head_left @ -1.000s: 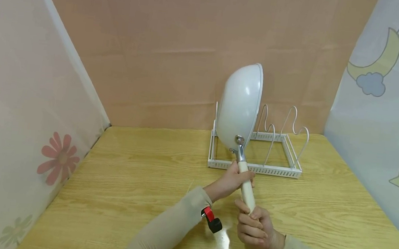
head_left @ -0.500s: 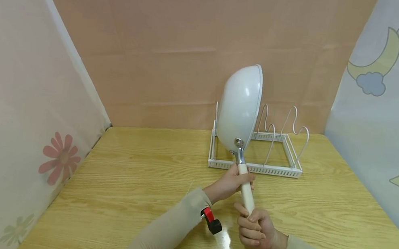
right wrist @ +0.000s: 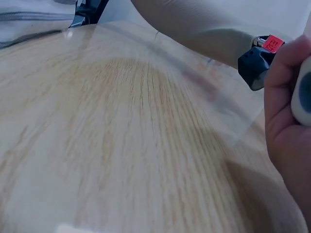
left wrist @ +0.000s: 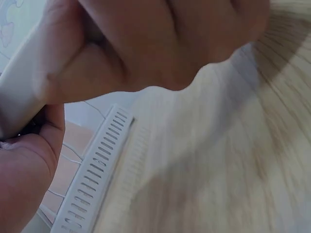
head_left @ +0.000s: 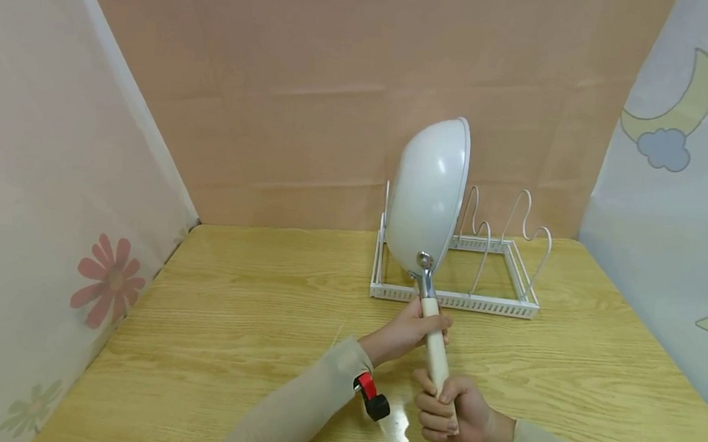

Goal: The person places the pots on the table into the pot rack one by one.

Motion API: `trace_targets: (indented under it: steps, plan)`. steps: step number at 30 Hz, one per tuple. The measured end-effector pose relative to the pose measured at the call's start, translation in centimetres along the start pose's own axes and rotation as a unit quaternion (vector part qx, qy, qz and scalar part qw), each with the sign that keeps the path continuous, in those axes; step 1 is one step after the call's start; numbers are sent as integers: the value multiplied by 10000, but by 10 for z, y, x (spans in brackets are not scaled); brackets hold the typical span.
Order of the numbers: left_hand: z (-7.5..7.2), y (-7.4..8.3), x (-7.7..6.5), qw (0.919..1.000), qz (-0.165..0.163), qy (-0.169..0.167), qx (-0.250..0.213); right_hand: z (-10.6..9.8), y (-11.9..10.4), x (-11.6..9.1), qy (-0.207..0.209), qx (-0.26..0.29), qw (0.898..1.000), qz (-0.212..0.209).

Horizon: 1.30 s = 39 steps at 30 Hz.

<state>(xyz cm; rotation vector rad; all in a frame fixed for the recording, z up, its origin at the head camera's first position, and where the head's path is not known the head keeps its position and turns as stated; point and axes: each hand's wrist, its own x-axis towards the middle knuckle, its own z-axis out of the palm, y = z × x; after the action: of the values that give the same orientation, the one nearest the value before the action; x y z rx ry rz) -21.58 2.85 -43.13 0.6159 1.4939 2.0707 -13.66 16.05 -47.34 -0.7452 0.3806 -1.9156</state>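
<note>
A white wok (head_left: pixel 429 193) stands on its edge over the left part of a white wire pan rack (head_left: pixel 488 305). Its outside faces left, and its rim is on the right. My left hand (head_left: pixel 403 331) grips the cream handle (head_left: pixel 437 352) just below the metal neck (head_left: pixel 425 279). Lower down, my right hand (head_left: pixel 457 412) has its fingers curled round the handle's end. That rounded handle end (right wrist: pixel 303 94) pokes out of my right fist in the right wrist view. The wok's inside is hidden from the head view.
Wire dividers (head_left: pixel 534 261) rise from the rack's middle and right side. The rack rests on a wooden table (head_left: pixel 239 324) near the tan back wall (head_left: pixel 308 101). Patterned sheets (head_left: pixel 672 211) close off both sides.
The wok and its handle have come down slightly. My right hand has shifted along the handle, so the handle's end now shows below its fingers. My left hand keeps its grip near the neck.
</note>
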Motion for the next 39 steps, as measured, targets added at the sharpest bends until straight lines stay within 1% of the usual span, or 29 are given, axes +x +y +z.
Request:
trace_targets:
  steps: [4,10,16,19,27,31,36,39]
  plan:
    - [-1,-4,-2,9998,-111,134,64,-2,1,-4,396,-130,9990,174]
    - [0,-6,-4,9994,-212,265,21,-4,0,-8,689,-320,9966,326]
    - [-2,-6,-5,9994,-259,213,-15,-4,-2,-9,953,-605,9924,486]
    - [-2,-6,-6,9994,-286,168,15,-5,-4,-10,1085,-780,9898,489]
    - [-6,-13,-6,9988,-447,184,74,-4,-10,-15,1646,-1122,9781,601]
    - [-9,-16,-6,9985,-528,155,72,-6,-12,-18,1746,-1362,9732,626]
    - [-11,-18,-8,9983,-550,22,175,-9,-13,-22,1808,-1482,9704,614]
    - [-12,-18,-8,9981,-571,-14,222,-9,-12,-23,1856,-1580,9684,518]
